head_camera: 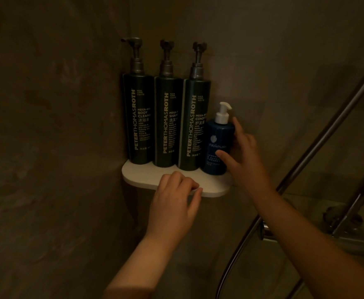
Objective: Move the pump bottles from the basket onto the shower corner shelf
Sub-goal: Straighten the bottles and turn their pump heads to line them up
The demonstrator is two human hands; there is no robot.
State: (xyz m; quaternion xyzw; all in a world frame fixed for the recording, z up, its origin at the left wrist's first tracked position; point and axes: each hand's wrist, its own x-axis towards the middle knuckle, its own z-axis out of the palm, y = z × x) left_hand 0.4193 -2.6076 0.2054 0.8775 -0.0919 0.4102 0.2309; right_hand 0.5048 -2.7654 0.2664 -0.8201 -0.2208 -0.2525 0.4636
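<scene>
A white corner shelf (142, 178) juts from the dark shower wall. Three tall dark green pump bottles stand on it in a row: body cleanser (138, 119), shampoo (168, 124) and conditioner (195, 124). A smaller blue pump bottle (217, 134) with a white pump stands upright at the shelf's right end, touching the conditioner. My right hand (241, 156) wraps this blue bottle, thumb on the label and fingers on its right side. My left hand (174, 197) holds the shelf's front edge, fingers curled on top and thumb at the rim. The basket is out of view.
Dark stone walls meet behind the bottles. A chrome shower rail (319, 143) runs diagonally at the right, with a shower hose (237, 251) and mixer fittings (345, 221) below it, close to my right forearm.
</scene>
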